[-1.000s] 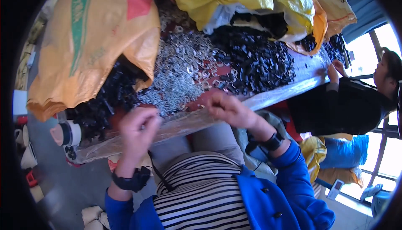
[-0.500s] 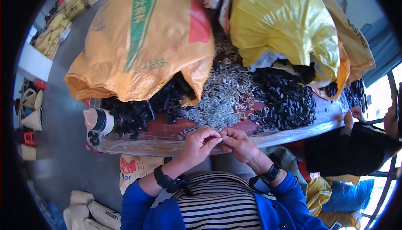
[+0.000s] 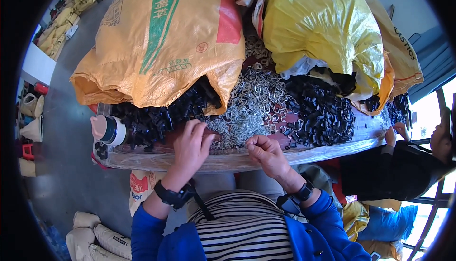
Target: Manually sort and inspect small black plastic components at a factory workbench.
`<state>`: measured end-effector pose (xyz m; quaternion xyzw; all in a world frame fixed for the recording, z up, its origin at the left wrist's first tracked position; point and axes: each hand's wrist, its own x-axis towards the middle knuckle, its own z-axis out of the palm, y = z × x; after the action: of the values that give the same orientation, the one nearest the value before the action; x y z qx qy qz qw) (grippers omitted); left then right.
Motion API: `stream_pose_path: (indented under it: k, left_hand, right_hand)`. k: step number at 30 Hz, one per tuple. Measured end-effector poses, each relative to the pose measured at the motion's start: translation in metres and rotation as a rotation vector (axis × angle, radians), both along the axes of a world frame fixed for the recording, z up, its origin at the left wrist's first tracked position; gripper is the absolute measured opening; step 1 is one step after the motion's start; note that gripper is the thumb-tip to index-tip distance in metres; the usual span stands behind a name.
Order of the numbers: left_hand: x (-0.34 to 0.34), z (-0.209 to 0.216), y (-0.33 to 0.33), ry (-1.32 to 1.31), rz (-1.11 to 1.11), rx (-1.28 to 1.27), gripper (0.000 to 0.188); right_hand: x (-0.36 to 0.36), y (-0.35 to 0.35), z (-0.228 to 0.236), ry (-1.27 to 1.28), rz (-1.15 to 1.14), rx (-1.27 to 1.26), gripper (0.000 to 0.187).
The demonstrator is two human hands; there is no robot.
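Observation:
My left hand (image 3: 192, 144) is over the table's near edge, beside the left heap of black plastic pieces (image 3: 142, 127). Its thumb stands apart from the fingers, and nothing shows between them. To the right, my right hand (image 3: 270, 157) is closed in a pinch near the edge; whatever its fingertips hold is too small to make out. Between and beyond the hands lies a pile of small silver metal pieces (image 3: 242, 125), with D-shaped metal rings (image 3: 273, 94) scattered behind it. Small black plastic pieces (image 3: 323, 120) form another heap on the right.
A large orange woven sack (image 3: 190, 37) and a yellow sack (image 3: 323, 28) rest on the table behind the heaps. A cup with a pink top (image 3: 100, 128) is at the left corner. Plastic film wraps the front edge (image 3: 142, 161). Another person (image 3: 394, 166) works at the right end.
My hands were together in front of the silver pile. The left has moved away to the left and up to the black pieces, its fingers parting; the right stays pinched, slightly to the right.

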<state>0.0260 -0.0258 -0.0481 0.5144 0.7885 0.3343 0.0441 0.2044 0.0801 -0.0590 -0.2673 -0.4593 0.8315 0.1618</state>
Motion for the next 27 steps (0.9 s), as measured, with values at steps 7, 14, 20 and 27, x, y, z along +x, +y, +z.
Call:
stream_pose_path:
  k: [7,14,20,27]
  left_hand:
    - [-0.026,-0.012,-0.021,0.139,0.133,-0.2,0.023]
    - [-0.036,-0.008,-0.031,0.202,0.157,-0.185,0.026]
    - [-0.02,0.014,-0.019,-1.116,-0.048,-0.043,0.026]
    - [0.02,0.018,0.007,-1.86,-0.108,-0.02,0.022]
  right_hand:
    - [0.018,0.002,0.003,-0.031,-0.076,0.237,0.009]
    - [0.025,0.003,0.0,-0.012,-0.126,0.195,0.008]
    - [0.013,0.004,0.004,-0.009,-0.118,0.392,0.005]
    - [-0.002,0.005,0.033,0.002,-0.02,0.863,0.004]
